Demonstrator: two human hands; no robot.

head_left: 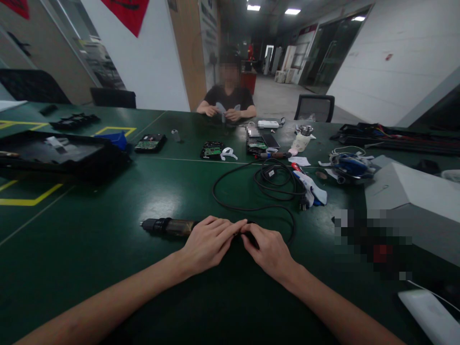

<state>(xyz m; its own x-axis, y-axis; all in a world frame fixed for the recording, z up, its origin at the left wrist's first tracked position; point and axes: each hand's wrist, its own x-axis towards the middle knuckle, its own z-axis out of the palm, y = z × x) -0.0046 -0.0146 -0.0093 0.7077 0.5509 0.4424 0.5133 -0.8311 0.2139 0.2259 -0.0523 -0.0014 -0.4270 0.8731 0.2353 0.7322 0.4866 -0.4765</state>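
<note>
Item: handheld tool [180, 227], black-tipped with a brown mottled barrel, lying crosswise on the green bench [108, 249], tip to the left, rear end under the hands.

Left hand [212, 239]: over the rear part of the tool, fingers extended and lying close together; how far they close around it cannot be told.

Right hand [269, 250]: at the rear end, fingers bent, thumb and forefinger bent toward each other; the view is dim there, and whether they pinch a small part cannot be told.

Black cord [247, 210]: winding just beyond the hands, one bend beside the right hand, coils farther out.

Room: green surface stretches from the tool's tip to the large black tray [68, 167] at left, and between the forearms. Beyond the right hand, a white-and-blue bundle [312, 188] borders the coils; farther right stands a white box [398, 187], its lower side running toward the right of the view. A white object [429, 314] lies at lower right.

Far half: two open units with green circuit boards [212, 149] [150, 143], and a screwdriver [275, 155] beyond the coils. At the far edge, a seated person [230, 98] holds pale pieces.
</note>
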